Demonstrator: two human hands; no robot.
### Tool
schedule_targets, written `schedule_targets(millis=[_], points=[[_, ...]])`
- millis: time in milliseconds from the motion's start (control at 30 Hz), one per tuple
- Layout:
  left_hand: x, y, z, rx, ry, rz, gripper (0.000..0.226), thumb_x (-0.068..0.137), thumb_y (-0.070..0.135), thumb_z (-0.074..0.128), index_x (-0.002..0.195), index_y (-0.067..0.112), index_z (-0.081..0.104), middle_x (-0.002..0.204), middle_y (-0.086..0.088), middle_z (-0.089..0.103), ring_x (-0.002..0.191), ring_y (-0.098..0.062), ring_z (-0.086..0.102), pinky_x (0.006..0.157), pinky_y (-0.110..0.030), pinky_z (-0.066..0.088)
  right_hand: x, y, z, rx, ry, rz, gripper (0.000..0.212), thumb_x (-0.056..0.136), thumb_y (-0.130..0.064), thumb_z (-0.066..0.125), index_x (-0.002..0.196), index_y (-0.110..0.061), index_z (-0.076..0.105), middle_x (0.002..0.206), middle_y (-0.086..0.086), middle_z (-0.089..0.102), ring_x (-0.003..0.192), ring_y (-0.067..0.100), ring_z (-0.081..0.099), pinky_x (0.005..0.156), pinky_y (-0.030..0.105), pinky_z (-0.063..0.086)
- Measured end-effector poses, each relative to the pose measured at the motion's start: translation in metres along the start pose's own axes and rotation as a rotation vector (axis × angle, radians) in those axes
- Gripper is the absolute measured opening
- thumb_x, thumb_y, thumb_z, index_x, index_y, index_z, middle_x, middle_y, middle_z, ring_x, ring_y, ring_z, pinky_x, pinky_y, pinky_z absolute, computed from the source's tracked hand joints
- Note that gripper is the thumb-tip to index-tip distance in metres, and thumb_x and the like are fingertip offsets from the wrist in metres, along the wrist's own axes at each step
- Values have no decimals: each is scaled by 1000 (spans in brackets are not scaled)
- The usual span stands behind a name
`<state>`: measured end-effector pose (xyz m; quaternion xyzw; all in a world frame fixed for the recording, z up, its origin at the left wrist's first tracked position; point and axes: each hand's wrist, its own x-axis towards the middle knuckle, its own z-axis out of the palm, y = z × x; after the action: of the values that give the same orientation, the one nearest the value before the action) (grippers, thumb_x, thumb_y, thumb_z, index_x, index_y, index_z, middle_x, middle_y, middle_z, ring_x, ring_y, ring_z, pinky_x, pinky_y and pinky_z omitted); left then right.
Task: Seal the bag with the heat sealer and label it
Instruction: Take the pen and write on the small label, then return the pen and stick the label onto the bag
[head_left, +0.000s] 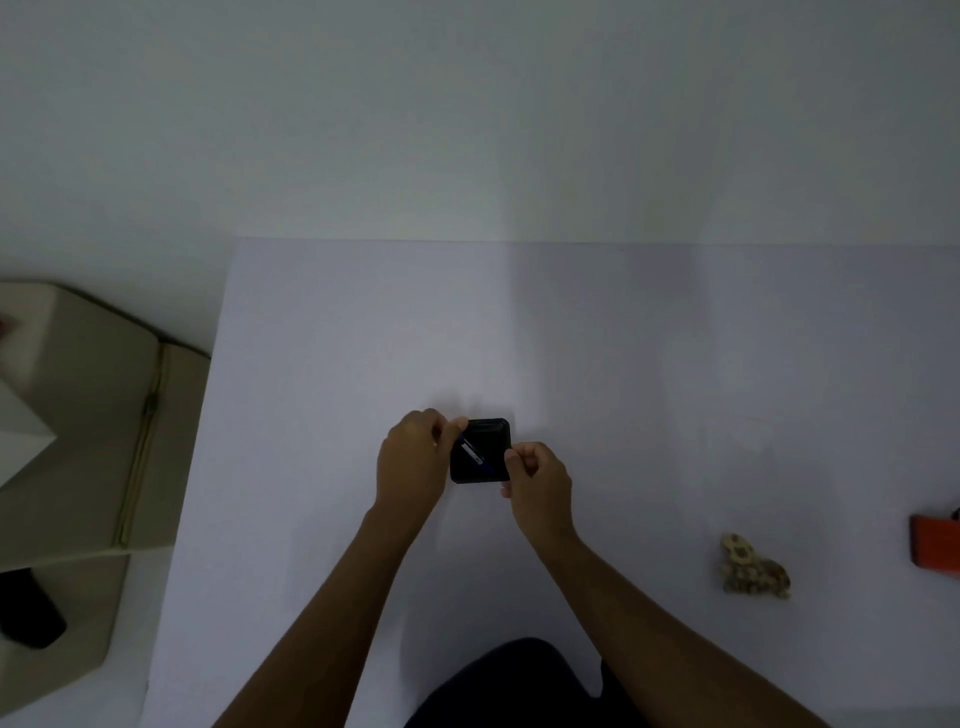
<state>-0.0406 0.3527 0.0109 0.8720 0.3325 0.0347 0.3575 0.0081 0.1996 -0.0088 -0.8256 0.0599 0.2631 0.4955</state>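
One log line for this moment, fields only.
left hand: pinches pen | right hand: pinches pen | black box: on table | bag: untouched, right

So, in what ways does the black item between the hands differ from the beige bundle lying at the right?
The black item is dark, flat and squarish, while the beige bundle is pale, lumpy and irregular. The black item is gripped by the left hand and right hand; the beige bundle lies untouched. The black item sits at the centre; the bundle is far right. Both are on the white table.
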Motion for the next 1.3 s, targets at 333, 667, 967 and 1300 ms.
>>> schedule_targets(millis=[333, 667, 967, 1300], points=[[49, 24, 19, -240, 91, -27, 22, 98, 33, 56, 96, 12, 59, 98, -7, 58, 82, -15, 57, 71, -28, 51, 48, -36, 19, 51, 57, 2, 17, 97, -17, 58, 92, -2, 63, 80, 15, 71, 62, 22, 67, 59, 27, 59], [83, 37, 23, -114, 85, 38, 35, 97, 24, 56, 127, 6, 53, 125, -15, 55, 113, -27, 52, 88, -32, 48, 96, -78, 19, 113, -16, 15, 16, 98, -15, 54, 103, -6, 65, 97, 13, 69, 76, 23, 70, 58, 41, 63], [-33, 38, 84, -155, -150, 94, 19, 98, 20, 55, 80, 14, 56, 73, 2, 57, 64, -10, 54, 60, -22, 46, 36, 32, -46, 97, 48, 102, 18, 96, -11, 51, 100, -17, 69, 92, 4, 71, 78, 19, 69, 65, 37, 62], [-92, 24, 147, 22, -441, 55, 26, 88, 31, 68, 80, 13, 51, 81, -1, 52, 70, -16, 49, 59, -25, 33, -19, 134, -93, -6, 12, 44, 35, 93, 7, 46, 114, -14, 65, 102, -2, 71, 93, 13, 67, 86, 25, 54]])
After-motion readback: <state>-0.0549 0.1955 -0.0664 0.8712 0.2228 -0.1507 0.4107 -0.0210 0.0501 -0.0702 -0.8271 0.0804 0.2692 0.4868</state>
